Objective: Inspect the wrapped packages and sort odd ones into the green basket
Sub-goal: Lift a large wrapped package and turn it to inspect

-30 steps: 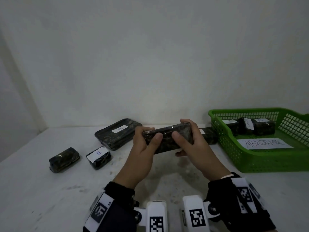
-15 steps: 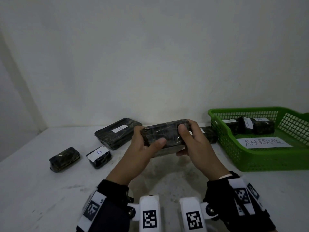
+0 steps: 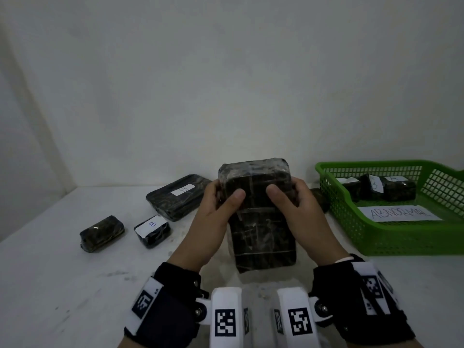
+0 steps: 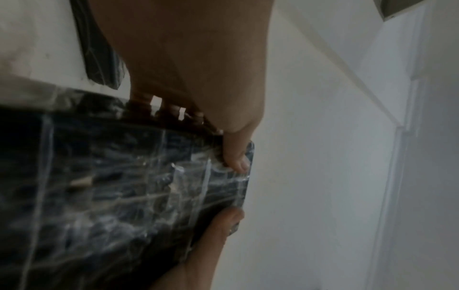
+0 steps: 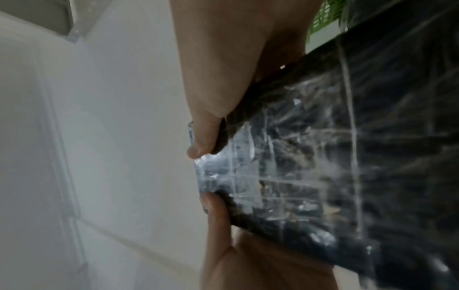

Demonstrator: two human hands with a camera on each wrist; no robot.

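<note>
Both hands hold a dark package [image 3: 259, 214] wrapped in clear film, upright above the table's middle, its broad face toward me and no label showing. My left hand [image 3: 221, 199] grips its upper left edge, thumb on the front. My right hand [image 3: 288, 197] grips the upper right edge the same way. The left wrist view shows the package [image 4: 124, 176] pinched between fingers and thumb; in the right wrist view the package [image 5: 323, 157] is pinched likewise. The green basket [image 3: 376, 237] stands at the right with several wrapped packages [image 3: 391, 189] and a paper sign [image 3: 399, 213] reading ABNORMAL.
On the white table [image 3: 62, 285] to the left lie a flat package labelled B [image 3: 178, 197], a small package labelled B [image 3: 152, 231] and an unlabelled small package [image 3: 101, 233]. Another dark package [image 3: 320, 200] lies behind my right hand, beside the basket. A white wall rises behind.
The package has been turned from lying sideways between the hands to standing upright with its broad face toward me, and it has come closer. Both hands kept their grip.
</note>
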